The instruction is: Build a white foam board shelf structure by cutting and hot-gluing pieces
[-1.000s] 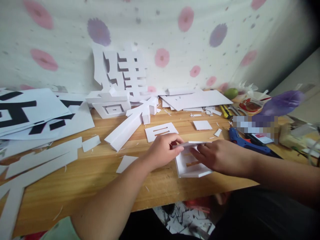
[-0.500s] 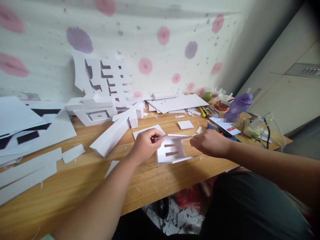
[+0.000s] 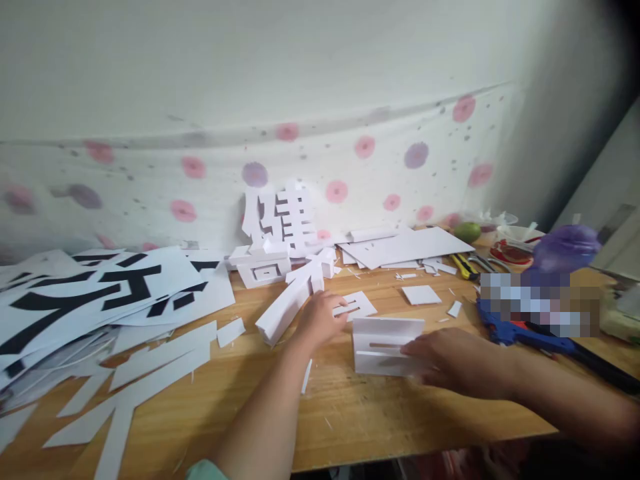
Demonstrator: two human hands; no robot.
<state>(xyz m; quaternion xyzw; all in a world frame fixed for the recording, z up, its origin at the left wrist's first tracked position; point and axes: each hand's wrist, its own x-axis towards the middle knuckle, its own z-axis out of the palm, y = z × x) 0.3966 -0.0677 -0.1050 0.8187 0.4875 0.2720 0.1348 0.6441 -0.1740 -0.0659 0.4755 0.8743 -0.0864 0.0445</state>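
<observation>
My right hand [image 3: 443, 357] is closed on the right end of a white foam-board channel [image 3: 383, 365], which has upright side walls and a slot in its base. To its left, my left hand [image 3: 323, 319] has curled fingers at the left edge of a flat white board piece with slots [image 3: 367, 305], which lies on the table; its fingertips are partly blurred. Behind my left hand lies a long white built-up board stroke [image 3: 285, 308]. A small white rectangle [image 3: 421, 295] lies beyond my right hand.
White built-up characters [image 3: 280, 217] lean at the wall. Sheets with black print [image 3: 125, 283] and cut strips [image 3: 165, 363] cover the table's left side. At right are a blue glue gun [image 3: 520, 340], a yellow cutter [image 3: 464, 267], a purple object [image 3: 565, 247] and a green fruit [image 3: 467, 232].
My left hand has let go of the channel and moved to the flat slotted piece. My right hand now holds the channel lower, turned. The camera view has tilted up and swung left.
</observation>
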